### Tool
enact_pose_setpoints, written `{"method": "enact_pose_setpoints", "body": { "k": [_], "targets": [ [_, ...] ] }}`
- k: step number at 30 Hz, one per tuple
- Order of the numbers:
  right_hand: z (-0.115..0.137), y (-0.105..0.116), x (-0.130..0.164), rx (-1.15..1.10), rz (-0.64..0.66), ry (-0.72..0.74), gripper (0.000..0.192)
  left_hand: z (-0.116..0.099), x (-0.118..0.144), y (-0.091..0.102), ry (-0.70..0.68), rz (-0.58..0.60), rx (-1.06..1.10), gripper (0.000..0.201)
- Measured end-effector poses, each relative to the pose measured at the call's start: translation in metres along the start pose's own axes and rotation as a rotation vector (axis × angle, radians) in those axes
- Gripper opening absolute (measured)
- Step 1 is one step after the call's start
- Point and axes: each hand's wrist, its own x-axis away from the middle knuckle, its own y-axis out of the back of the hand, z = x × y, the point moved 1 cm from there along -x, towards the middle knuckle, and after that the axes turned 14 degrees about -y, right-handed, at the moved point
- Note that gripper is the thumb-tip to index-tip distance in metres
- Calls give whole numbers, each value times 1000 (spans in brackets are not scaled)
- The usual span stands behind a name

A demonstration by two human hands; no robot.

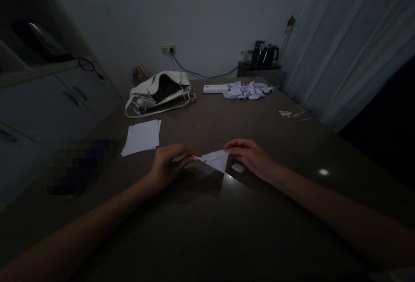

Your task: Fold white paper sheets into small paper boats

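1. White folded paper [214,160], shaped like a downward-pointing triangle, sits between both hands near the middle of the dark table [275,239].
2. The left hand [168,165] pinches the left corner of the folded paper, its fingers closed on it.
3. The right hand [251,156] grips the right corner of the folded paper with its fingertips closed on the edge.
4. The two hands are apart, one on each side of the folded paper, which spans the gap between them.
5. A small pale scrap [238,167] lies on the table just right of the folded paper, under the right hand.
6. A stack of white sheets [142,137] lies left of and beyond the folded paper.
7. A white handbag [158,94] rests well beyond the folded paper, to the left, near the table's far edge.
8. A heap of folded paper pieces [248,90] lies well beyond the folded paper, to the right, with a white oblong box [215,88] touching its left side.
9. A dark kettle [269,54] stands beyond the heap, against the wall.
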Motion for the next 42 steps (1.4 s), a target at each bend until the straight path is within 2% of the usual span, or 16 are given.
{"method": "enact_pose_setpoints", "body": {
  "k": [3,7,10,14,17,23,28,32,42],
  "targets": [
    [2,-1,1,-39,4,-11,10,5,1,1,0,-11,-81,15],
    [0,-1,1,-52,37,51,16,12,2,-1,95,-74,-122,15],
    [-2,0,0,43,12,125,18,14,2,-3,185,-57,-20,20],
    [-2,0,1,184,-75,184,12,13,0,-7,291,83,143,25],
    [0,1,2,205,-127,188,14,11,-1,-9,361,170,273,28],
    [-1,2,2,202,-162,199,16,9,-4,-11,484,123,458,33],
    [-1,2,1,223,-148,216,14,10,-3,-13,519,123,553,49],
    [0,2,2,268,-128,228,16,15,-2,-13,597,175,602,42],
    [0,2,3,276,-102,224,19,12,-4,-14,619,185,609,28]
  ]
}}
